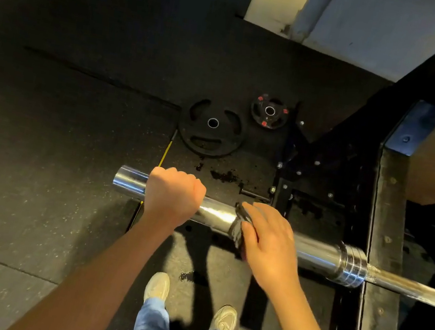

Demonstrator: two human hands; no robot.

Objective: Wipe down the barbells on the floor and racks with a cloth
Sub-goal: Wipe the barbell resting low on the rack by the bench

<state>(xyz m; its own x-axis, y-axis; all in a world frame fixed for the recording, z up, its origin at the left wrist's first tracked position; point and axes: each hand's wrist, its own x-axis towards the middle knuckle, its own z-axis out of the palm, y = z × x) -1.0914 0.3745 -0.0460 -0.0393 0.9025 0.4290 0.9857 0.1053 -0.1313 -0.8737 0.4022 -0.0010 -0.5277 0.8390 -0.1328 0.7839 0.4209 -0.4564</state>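
Barbell axis: the barbell [317, 253] runs left to right across the view and dips slightly to the right. Its free end points left.
Barbell place: raised above the floor [36, 162] in front of the person, with its thin shaft [415, 290] crossing over the rack [386, 223] at right.
Barbell make: a thick, smooth chrome sleeve that is round and glossy. A ringed collar [350, 268] steps down to the duller shaft, which has rusty flecks.
Cloth: the cloth [238, 228] is dark and bunched, draped over the sleeve between the two hands.
Left hand: the left hand [172, 197] is a fist wrapped over the sleeve near its free end, knuckles up, forearm straight.
Right hand: the right hand [269, 243] lies palm down with its fingers curved over the cloth, pressing it to the sleeve.
Floor: dark speckled rubber tiles.
Plates: two black round plates [212, 129] lie flat beyond the bar, one large and one small.
Rack: black steel beams, with round holes in the upright.
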